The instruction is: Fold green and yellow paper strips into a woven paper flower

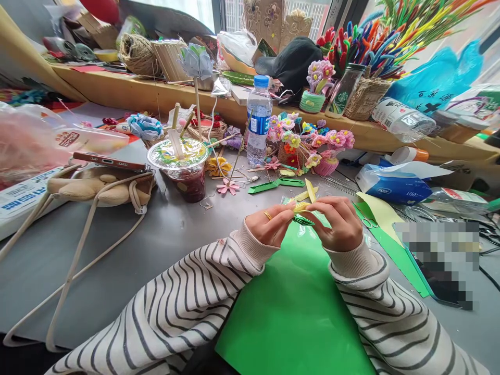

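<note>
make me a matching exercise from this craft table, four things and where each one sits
Things:
1. water bottle
2. phone
3. green sheet
4. tissue pack

Places:
A. under both hands
B. on the beige bag, left
C. right of the hands
D. upright beyond the hands, by the flower basket

Pairs: 1-D, 2-B, 3-A, 4-C

Left of your left hand the grey surface lies open; ahead, the drink cup, water bottle and flower basket block you.
</note>
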A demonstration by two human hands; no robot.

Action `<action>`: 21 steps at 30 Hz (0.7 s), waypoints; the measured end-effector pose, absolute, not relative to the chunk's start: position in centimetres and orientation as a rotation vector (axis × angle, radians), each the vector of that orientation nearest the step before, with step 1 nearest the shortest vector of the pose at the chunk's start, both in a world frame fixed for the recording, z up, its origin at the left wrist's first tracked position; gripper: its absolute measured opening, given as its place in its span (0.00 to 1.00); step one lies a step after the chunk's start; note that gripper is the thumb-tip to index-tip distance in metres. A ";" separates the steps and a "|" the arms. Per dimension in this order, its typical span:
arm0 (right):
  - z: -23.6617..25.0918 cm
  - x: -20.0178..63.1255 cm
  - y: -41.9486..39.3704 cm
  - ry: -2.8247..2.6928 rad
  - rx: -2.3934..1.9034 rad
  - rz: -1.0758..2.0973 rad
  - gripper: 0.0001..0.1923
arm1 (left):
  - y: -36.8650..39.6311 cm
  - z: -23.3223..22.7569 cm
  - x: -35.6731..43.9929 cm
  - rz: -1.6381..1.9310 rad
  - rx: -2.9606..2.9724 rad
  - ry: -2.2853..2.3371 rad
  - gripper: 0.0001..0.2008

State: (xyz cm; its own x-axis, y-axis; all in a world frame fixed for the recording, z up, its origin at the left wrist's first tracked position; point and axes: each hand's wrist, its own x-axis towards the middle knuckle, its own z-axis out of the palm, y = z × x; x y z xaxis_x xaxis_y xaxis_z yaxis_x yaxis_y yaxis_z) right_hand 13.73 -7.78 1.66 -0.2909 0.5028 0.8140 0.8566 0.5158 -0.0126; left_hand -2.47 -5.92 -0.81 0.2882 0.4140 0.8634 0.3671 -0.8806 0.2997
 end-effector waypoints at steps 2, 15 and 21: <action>1.5 13.8 -7.7 -1.931 -1.104 -0.486 0.05 | -5.9 -0.8 -2.5 1.684 2.478 0.745 0.10; 1.4 14.4 -6.9 -2.053 -1.070 -0.481 0.02 | -5.7 -0.6 -2.5 1.529 2.513 0.678 0.07; 1.3 13.7 -7.6 -2.027 -1.062 -0.798 0.02 | -5.6 -0.9 -2.5 1.481 2.584 0.820 0.09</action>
State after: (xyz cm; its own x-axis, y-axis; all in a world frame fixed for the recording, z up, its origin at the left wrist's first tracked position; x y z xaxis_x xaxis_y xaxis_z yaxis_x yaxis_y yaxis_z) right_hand 13.74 -7.65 1.26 -0.4162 0.4260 0.8033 0.8592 0.4733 0.1941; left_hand -2.48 -5.56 -0.92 0.3997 0.4687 0.7878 0.4190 -0.8578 0.2977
